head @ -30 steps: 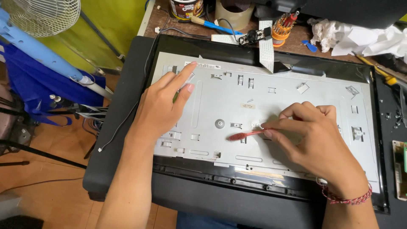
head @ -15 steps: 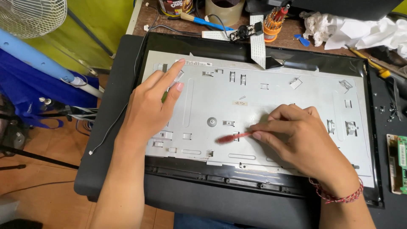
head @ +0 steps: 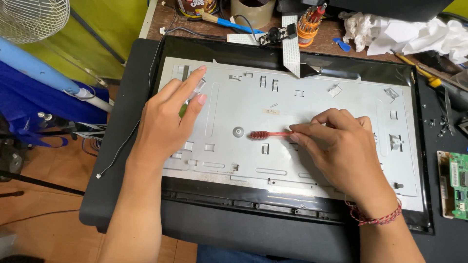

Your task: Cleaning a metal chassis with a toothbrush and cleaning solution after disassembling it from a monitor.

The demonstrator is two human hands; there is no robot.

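Note:
A flat grey metal back panel point(head: 331, 112) of a screen lies in a black frame point(head: 424, 146) on a dark table. My right hand point(head: 341, 146) grips a red toothbrush point(head: 267, 134), whose bristle head rests on the panel near a small round boss point(head: 238, 131). My left hand point(head: 168, 122) lies flat on the left part of the panel, fingers spread, with a green and clear object point(head: 187, 101) partly hidden under it.
A green circuit board point(head: 458, 178) sits at the right edge. Behind the panel lie a white ribbon cable point(head: 291, 46), a blue-handled brush point(head: 229, 22), a tape roll point(head: 252, 10), crumpled white paper point(head: 404, 34) and a yellow screwdriver point(head: 414, 68). A fan point(head: 29, 17) stands left.
The brush head has slid along the panel and the handle now lies level instead of slanted. My left hand stays pressed on the panel. The view has shifted slightly.

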